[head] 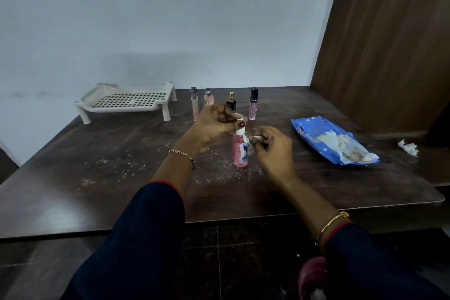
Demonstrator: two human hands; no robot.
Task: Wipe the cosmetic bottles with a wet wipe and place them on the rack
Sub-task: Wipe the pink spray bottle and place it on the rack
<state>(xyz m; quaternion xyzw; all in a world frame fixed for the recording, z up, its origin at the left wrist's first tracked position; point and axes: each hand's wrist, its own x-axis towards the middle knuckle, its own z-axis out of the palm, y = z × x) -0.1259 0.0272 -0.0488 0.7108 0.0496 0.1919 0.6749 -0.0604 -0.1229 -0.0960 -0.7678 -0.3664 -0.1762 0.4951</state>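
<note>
Left hand (214, 126) has the pink bottle (240, 151) pinched by its white cap, keeping it upright on the table (97, 190), and the right hand (272, 148) is closed on a bit of wet wipe (253, 138) pressed up against the bottle's neck, right under the cap. So yeah, it looks like mid-wipe on bottle number one. Only the one head view here, so that's all I've got to go on. Just behind the left hand there's a row of four more: a tall thin tube (194, 103), a little peach spray bottle (208, 97), a dark bottle with a gold top (231, 102) partly hidden by the fingers, and a purple gloss tube with a black cap (252, 103). Can't tell if any of those got cleaned already. The rack (126, 102) sits well off to the left of the grip and back, with nothing on it as far as I can see. Off to the right is the open blue wipes pack (333, 143), and past that a crumpled white scrap (409, 147). My guess is nearly everything's left to do: finish this one, rack it, then do the other four.
</note>
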